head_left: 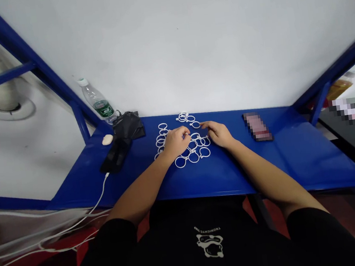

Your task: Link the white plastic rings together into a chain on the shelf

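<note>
My left hand is curled over the left part of a group of white rings, its fingers pinched together. Whatever lies between those fingertips is too small to make out. My right hand rests at the right side of the group, index finger stretched out and thumb apart from it. That fingertip is at the edge of a white ring. More white plastic rings with small clip-like tabs, such as this front ring, lie flat and partly overlapping. Some are hidden under my left hand.
The rings lie on a blue metal table against a white wall. To the left are a plastic bottle, a black bag, a small white case and a white cable. A blurred-out phone lies right.
</note>
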Demonstrator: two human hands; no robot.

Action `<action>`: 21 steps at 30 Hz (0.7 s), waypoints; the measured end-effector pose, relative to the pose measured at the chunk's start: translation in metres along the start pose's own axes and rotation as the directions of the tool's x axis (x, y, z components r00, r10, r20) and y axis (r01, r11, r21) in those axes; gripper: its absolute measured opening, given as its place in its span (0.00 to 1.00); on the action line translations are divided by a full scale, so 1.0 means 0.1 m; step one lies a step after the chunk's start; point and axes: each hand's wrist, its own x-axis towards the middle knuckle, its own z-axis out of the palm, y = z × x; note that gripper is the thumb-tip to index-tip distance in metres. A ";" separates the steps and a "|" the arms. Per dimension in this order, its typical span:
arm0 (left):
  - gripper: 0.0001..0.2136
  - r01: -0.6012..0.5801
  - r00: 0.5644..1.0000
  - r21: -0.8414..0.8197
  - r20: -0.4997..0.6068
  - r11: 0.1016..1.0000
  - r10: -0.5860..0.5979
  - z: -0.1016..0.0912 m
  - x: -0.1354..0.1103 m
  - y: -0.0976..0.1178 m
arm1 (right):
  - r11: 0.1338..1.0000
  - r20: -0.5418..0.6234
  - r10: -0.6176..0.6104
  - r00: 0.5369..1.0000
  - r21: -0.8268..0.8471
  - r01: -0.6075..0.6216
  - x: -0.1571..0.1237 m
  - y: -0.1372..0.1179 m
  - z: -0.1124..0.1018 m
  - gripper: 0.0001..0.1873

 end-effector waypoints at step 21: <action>0.14 0.050 0.987 -0.002 0.156 0.999 -0.049 -0.01 -0.03 0.07 | 0.821 0.148 0.348 0.926 -0.524 -0.225 0.12 0.06 -0.12 0.20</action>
